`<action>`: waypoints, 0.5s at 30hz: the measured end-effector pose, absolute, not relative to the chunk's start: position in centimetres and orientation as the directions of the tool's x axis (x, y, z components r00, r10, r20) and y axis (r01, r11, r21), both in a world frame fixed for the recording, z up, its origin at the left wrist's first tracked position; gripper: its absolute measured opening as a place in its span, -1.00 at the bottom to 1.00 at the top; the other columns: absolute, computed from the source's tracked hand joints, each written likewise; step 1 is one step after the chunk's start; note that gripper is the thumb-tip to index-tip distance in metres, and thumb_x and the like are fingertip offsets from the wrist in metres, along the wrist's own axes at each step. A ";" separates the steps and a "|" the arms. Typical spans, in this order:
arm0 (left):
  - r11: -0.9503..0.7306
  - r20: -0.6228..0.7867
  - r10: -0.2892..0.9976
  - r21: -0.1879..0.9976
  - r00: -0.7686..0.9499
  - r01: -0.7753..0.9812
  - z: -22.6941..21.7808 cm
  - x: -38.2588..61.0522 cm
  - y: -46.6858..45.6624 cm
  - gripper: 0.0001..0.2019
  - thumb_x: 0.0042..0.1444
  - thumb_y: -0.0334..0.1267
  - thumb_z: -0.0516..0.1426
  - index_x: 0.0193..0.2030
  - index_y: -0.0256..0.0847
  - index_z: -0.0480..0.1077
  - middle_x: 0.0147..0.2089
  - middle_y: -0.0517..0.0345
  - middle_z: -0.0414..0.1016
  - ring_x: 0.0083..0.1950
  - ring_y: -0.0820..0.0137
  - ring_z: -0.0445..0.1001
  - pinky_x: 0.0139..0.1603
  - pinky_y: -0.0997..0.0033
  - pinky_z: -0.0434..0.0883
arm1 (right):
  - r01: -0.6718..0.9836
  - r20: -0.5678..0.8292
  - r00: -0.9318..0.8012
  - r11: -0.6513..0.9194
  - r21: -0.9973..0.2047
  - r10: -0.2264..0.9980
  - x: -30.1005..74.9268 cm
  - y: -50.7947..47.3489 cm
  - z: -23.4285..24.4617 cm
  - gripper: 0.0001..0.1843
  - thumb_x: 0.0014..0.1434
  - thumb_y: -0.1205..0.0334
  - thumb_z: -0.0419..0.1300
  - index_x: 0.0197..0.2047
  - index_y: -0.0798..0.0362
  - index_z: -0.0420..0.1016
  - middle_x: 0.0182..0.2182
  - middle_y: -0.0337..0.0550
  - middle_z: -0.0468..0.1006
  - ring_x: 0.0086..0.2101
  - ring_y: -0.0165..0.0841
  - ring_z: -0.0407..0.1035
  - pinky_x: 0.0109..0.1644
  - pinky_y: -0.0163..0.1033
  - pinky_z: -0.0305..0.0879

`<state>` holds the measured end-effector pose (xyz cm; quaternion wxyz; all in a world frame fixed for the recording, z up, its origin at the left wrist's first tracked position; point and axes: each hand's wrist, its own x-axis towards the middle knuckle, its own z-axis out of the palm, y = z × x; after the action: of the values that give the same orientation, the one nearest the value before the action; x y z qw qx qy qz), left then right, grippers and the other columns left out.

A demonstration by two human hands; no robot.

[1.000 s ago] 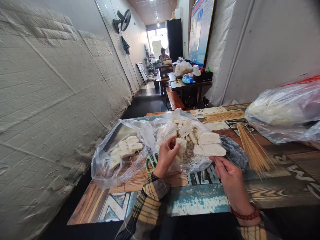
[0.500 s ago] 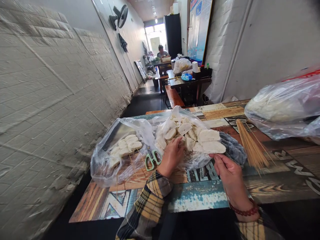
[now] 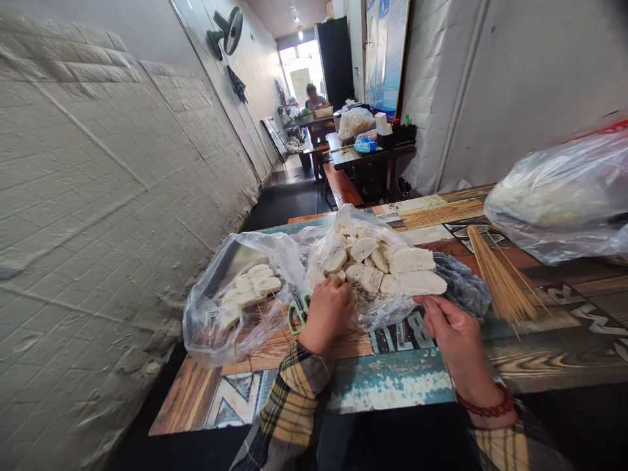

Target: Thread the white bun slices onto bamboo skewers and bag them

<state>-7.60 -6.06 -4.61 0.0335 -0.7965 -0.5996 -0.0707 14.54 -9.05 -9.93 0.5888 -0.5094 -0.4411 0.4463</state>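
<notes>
**One table (image 3: 387, 392), three bags (image 3: 554, 190)**

The far-edge bag (image 3: 554, 190) bulges; the middle bag (image 3: 347, 214) holds piled white slices (image 3: 363, 248), the left-edge bag (image 3: 209, 320) more. Left hand (image 3: 328, 309) at the middle slices, grip hidden; right hand (image 3: 456, 330) pinching one mostly hidden skewer (image 3: 449, 381).

Place: most likely a small eatery or snack shop, in a long, narrow room.
Far desk (image 3: 349, 158): dark-topped, upper centre of the frame, carrying a black caddy (image 3: 404, 135), a white box (image 3: 381, 123) and a coloured cap (image 3: 407, 120).
Bench (image 3: 342, 186): orange-brown, dining-style, beside that desk.
Poster (image 3: 387, 62): large, blue and white, framed, upper right of centre.
Fan (image 3: 232, 31): wall-mounted, upper left of centre.
Doorway (image 3: 302, 65): bright, top centre; a person (image 3: 320, 103) is at another desk (image 3: 320, 120) before it.
Near desk (image 3: 383, 386): lower centre, patchwork-patterned, bearing heaped pale food slices (image 3: 364, 248) and thin sticks (image 3: 500, 281).
</notes>
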 end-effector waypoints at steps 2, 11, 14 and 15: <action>-0.262 0.130 0.955 -0.040 0.265 0.964 -4.7 -7.0 -6.0 -0.84 0.18 -0.21 0.11 -0.25 -0.22 0.48 -0.14 -0.03 0.45 -0.06 0.15 0.42 -0.08 0.17 0.35 | -0.063 0.072 0.217 0.087 -0.994 0.974 14.6 -9.0 -10.0 -0.60 0.22 -0.07 0.19 -0.14 0.10 0.59 -0.69 -0.43 0.16 -0.62 -0.48 0.04 -0.56 -0.33 -0.04; -0.291 0.196 0.943 0.103 0.268 0.951 -5.7 -7.3 -5.7 -0.84 0.06 -0.33 0.16 -0.18 -0.20 0.42 -0.12 -0.01 0.46 -0.04 0.18 0.39 -0.07 0.21 0.32 | -0.065 0.069 0.205 0.084 -0.994 0.976 14.4 -9.2 -9.3 -0.59 0.20 -0.10 0.18 -0.18 0.10 0.58 -0.70 -0.44 0.13 -0.63 -0.49 0.02 -0.57 -0.33 -0.07; -0.265 0.247 0.952 0.362 0.183 0.894 -6.0 -7.8 -5.3 -0.83 0.04 -0.36 0.17 -0.18 -0.21 0.41 -0.26 0.08 0.48 -0.17 0.27 0.43 -0.14 0.28 0.34 | -0.057 0.063 0.218 0.077 -0.995 0.974 14.4 -9.2 -9.5 -0.58 0.19 -0.12 0.18 -0.20 0.09 0.58 -0.69 -0.43 0.15 -0.63 -0.48 0.03 -0.56 -0.33 -0.05; -0.247 0.260 0.956 0.477 0.133 0.843 -6.1 -7.9 -5.1 -0.80 0.04 -0.36 0.18 -0.15 -0.23 0.42 -0.30 0.12 0.48 -0.23 0.31 0.43 -0.18 0.32 0.35 | -0.055 0.064 0.219 0.078 -0.995 0.974 14.4 -9.1 -9.6 -0.58 0.19 -0.12 0.18 -0.20 0.09 0.58 -0.70 -0.43 0.15 -0.63 -0.48 0.04 -0.56 -0.33 -0.05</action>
<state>-7.91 -5.08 -6.08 -0.1079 -0.7450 -0.6039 -0.2620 14.39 -9.14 -9.59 0.5849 -0.5172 -0.4439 0.4397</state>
